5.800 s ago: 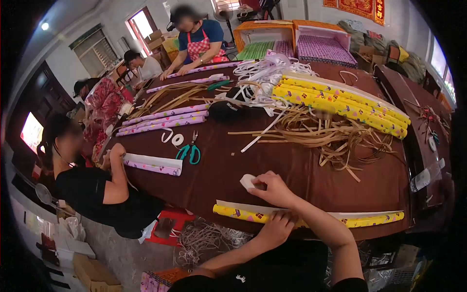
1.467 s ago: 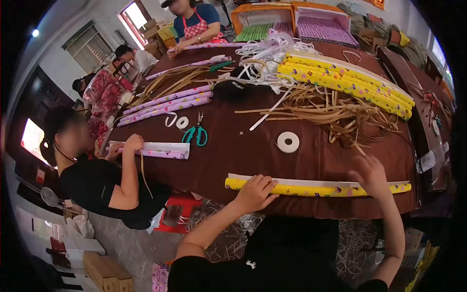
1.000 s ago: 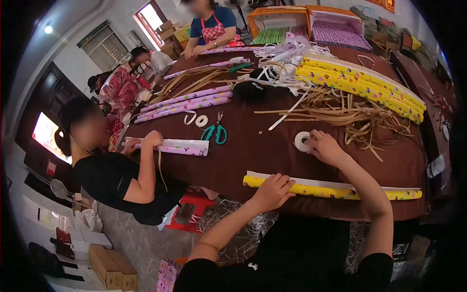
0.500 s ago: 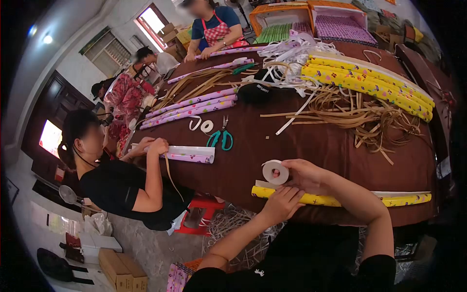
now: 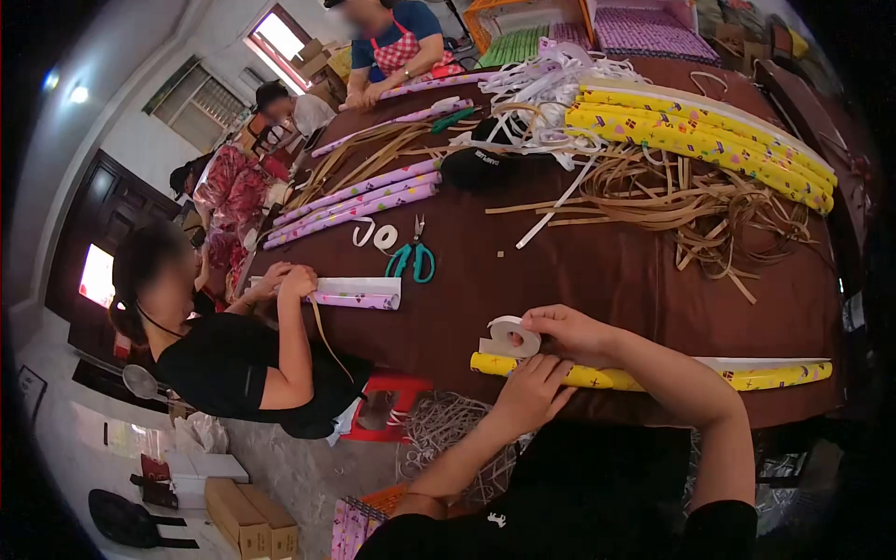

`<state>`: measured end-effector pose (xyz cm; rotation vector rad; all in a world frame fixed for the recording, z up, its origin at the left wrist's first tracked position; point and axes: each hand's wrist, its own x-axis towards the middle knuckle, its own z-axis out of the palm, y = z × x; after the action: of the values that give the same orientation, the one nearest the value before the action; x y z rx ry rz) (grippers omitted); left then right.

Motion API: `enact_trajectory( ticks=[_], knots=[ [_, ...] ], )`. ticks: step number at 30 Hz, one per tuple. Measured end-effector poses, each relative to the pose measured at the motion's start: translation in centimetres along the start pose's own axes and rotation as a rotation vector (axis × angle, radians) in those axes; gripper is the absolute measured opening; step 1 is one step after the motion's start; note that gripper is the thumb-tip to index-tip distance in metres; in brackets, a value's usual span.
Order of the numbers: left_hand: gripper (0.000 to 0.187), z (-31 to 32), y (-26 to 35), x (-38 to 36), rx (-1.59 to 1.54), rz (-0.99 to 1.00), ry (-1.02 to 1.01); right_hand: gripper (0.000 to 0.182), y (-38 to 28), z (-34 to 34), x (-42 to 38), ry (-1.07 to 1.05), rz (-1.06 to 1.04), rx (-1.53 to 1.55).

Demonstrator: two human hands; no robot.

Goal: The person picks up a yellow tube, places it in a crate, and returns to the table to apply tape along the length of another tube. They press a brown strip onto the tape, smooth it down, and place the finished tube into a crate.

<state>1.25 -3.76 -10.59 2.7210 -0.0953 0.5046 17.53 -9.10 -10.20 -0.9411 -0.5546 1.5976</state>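
The person wears a black short-sleeved shirt of plain cloth (image 5: 597, 523). On its front there is one small white emblem (image 5: 497, 519), which has the shape of an animal with legs. The left black sleeve (image 5: 399, 536) and the right black sleeve (image 5: 723, 530) both finish on the upper arm, so the forearms are bare. The left hand (image 5: 532, 393) and the right hand (image 5: 571, 332) are also bare, to the fingers.

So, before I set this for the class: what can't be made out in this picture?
- Head view: the middle of the yellow patterned tube, hidden by the right forearm.
- Head view: tube surface beneath the left hand, covered by it.
- Head view: lettering on the black cap, too small.
- Head view: upper part of the orange crate, cut off by the top edge.
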Motion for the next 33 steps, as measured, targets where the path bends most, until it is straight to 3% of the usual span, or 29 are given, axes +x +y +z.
enact_trajectory(
  ticks=[4,9,13,15,18,20,22,24,26,29,33],
  knots=[
    [0.037,0.2,0.1,0.1,-0.001,-0.004,0.048,0.025,0.2,0.2,0.2,-0.01,-0.087,-0.084],
    [0.016,1.6,1.4,0.5,0.186,-0.105,0.134,0.027,-0.1,1.1,-0.1,0.033,-0.113,-0.104],
    [0.019,2.7,2.5,0.8,0.215,-0.166,0.215,0.029,0.2,0.9,0.1,0.046,-0.086,-0.166],
    [0.021,2.4,2.4,0.7,0.192,-0.202,0.145,0.03,0.2,0.8,0.1,0.057,-0.117,-0.208],
    [0.02,2.4,1.9,0.4,0.17,-0.183,0.187,0.027,0.1,0.8,0.0,0.068,-0.099,-0.169],
    [0.022,1.4,1.2,-0.4,0.017,0.044,0.374,0.025,0.0,0.6,-0.1,0.047,-0.094,-0.142],
    [0.023,-0.4,1.1,-1.8,-0.052,-0.109,0.562,0.021,-0.5,0.7,-0.6,0.006,-0.048,-0.245],
    [0.022,-1.4,-0.4,-2.3,-0.009,-0.471,0.699,0.018,1.0,-0.1,0.1,-0.041,-0.149,-0.282],
    [0.019,-2.0,-2.0,-2.5,-0.074,-0.651,0.657,0.016,1.3,-0.2,0.0,-0.056,-0.27,-0.627],
    [0.017,-2.6,-2.0,-3.3,-0.356,-0.712,0.528,0.023,1.6,-0.7,0.2,-0.067,-0.407,-0.801],
    [0.012,-2.5,-1.6,-4.2,-0.456,-0.678,0.645,0.032,1.6,-0.1,-0.5,0.049,-0.482,-0.967]
  ],
)
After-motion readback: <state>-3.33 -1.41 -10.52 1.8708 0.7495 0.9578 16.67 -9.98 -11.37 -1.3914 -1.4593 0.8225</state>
